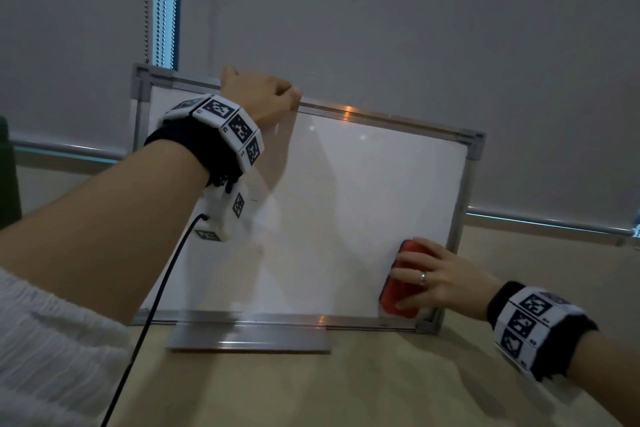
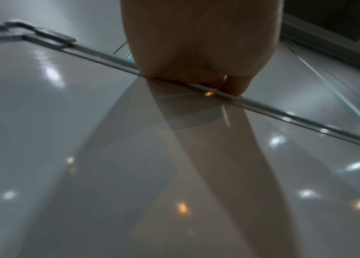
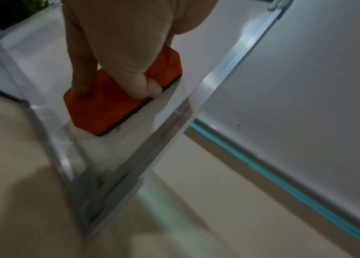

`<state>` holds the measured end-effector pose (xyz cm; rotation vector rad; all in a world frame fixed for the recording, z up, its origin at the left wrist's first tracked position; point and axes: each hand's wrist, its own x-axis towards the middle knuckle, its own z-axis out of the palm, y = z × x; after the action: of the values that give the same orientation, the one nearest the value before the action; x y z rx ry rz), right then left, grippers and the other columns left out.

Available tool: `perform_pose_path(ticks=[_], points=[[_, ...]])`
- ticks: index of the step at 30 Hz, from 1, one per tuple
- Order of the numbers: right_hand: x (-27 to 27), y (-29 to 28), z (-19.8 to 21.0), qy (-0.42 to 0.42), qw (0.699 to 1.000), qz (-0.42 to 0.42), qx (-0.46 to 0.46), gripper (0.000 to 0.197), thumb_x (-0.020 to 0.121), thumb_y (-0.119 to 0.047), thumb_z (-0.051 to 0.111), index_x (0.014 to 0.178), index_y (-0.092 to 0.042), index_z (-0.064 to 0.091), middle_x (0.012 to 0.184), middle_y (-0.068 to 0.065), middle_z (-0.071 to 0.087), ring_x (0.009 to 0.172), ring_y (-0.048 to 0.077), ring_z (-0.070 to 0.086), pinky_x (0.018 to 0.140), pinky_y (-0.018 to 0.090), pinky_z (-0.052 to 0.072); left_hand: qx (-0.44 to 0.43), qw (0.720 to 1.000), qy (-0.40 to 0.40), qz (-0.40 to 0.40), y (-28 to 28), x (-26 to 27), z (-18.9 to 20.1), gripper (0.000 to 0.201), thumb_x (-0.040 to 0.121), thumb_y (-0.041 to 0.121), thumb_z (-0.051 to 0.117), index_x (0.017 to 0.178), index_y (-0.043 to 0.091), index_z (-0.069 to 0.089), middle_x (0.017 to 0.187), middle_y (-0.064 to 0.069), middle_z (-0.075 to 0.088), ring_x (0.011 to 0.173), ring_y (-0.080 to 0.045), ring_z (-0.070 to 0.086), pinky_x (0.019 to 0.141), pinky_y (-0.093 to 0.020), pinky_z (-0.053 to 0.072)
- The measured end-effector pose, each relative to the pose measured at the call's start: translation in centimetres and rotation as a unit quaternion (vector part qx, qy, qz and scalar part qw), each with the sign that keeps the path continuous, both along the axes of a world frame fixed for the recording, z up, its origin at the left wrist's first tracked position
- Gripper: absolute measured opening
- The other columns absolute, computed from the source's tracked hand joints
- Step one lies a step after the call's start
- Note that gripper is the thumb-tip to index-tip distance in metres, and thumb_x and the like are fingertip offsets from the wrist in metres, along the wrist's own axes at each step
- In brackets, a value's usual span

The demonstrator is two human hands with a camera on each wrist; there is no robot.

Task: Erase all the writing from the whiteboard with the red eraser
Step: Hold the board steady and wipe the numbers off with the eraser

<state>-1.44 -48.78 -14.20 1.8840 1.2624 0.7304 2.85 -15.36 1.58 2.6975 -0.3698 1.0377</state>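
A small whiteboard (image 1: pixel 332 204) in a metal frame stands upright on a metal base on the table. Its white face (image 2: pixel 42 139) shows no writing that I can make out, only reflections. My left hand (image 1: pixel 263 97) grips the top rail of the frame (image 2: pixel 263 106) near the upper left, its fingers curled over the edge (image 2: pixel 196 76). My right hand (image 1: pixel 440 277) holds the red eraser (image 1: pixel 398 284) against the board's lower right corner. In the right wrist view the fingers (image 3: pixel 81 82) and thumb pinch the eraser (image 3: pixel 112 104), whose dark felt lies flat on the board.
The board's flat metal base (image 1: pixel 249 338) sits on a beige tabletop (image 1: pixel 346 392). Grey roller blinds (image 1: pixel 415 28) hang close behind, with a bead chain (image 1: pixel 147 0) at the upper left. A black cable (image 1: pixel 152 315) hangs from my left wrist across the board's lower left.
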Motion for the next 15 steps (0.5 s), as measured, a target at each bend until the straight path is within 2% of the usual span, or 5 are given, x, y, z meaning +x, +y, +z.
perform_pose_path(ticks=[2, 6, 9, 12, 15], points=[[0.2, -0.2, 2.3, -0.022, 0.999, 0.013, 0.042, 0.048, 0.054, -0.019, 0.085, 0.094, -0.040, 0.069, 0.112, 0.001, 0.062, 0.111, 0.027, 0.044, 0.099, 0.048, 0.029, 0.004, 1.000, 0.002, 0.001, 0.0, 0.2, 0.0, 0.043, 0.097, 0.036, 0.024, 0.098, 0.019, 0.063, 0.084, -0.006, 0.056, 0.089, -0.027, 0.054, 0.105, -0.042, 0.020], [0.2, -0.7, 4.2, -0.062, 0.984, 0.036, 0.161, 0.031, 0.078, -0.014, 0.056, 0.096, -0.036, 0.068, 0.117, 0.003, 0.049, 0.109, 0.029, 0.045, 0.098, 0.050, 0.031, -0.002, 1.000, 0.003, 0.009, 0.0, 0.6, 0.0, 0.042, 0.096, 0.036, 0.025, 0.095, 0.018, 0.062, 0.085, -0.009, 0.058, 0.082, -0.024, 0.048, 0.104, -0.041, 0.021], [0.1, 0.4, 1.0, -0.045, 0.992, 0.043, 0.111, 0.033, 0.072, -0.016, 0.069, 0.095, -0.040, 0.068, 0.113, 0.000, 0.060, 0.109, 0.027, 0.045, 0.098, 0.049, 0.030, -0.002, 1.000, 0.002, 0.008, 0.0, 0.7, 0.0, 0.043, 0.096, 0.036, 0.024, 0.101, 0.018, 0.063, 0.089, -0.011, 0.061, 0.086, -0.026, 0.051, 0.105, -0.042, 0.021], [-0.4, 1.3, -1.6, -0.008, 1.000, 0.026, 0.015, 0.032, 0.071, -0.022, 0.061, 0.090, -0.047, 0.069, 0.107, -0.006, 0.066, 0.110, 0.023, 0.042, 0.099, 0.045, 0.026, -0.001, 1.000, 0.000, 0.003, 0.0, 0.5, 0.0, 0.041, 0.096, 0.036, 0.025, 0.099, 0.020, 0.063, 0.086, -0.008, 0.059, 0.083, -0.024, 0.048, 0.104, -0.042, 0.021], [0.0, 0.6, 0.1, -0.011, 1.000, 0.022, -0.017, 0.045, 0.056, -0.024, 0.084, 0.092, -0.047, 0.068, 0.110, -0.006, 0.063, 0.110, 0.023, 0.042, 0.096, 0.044, 0.030, -0.003, 1.000, 0.009, 0.009, 0.0, 0.4, 0.1, 0.040, 0.096, 0.035, 0.025, 0.097, 0.022, 0.063, 0.086, -0.007, 0.057, 0.086, -0.025, 0.050, 0.104, -0.041, 0.021]])
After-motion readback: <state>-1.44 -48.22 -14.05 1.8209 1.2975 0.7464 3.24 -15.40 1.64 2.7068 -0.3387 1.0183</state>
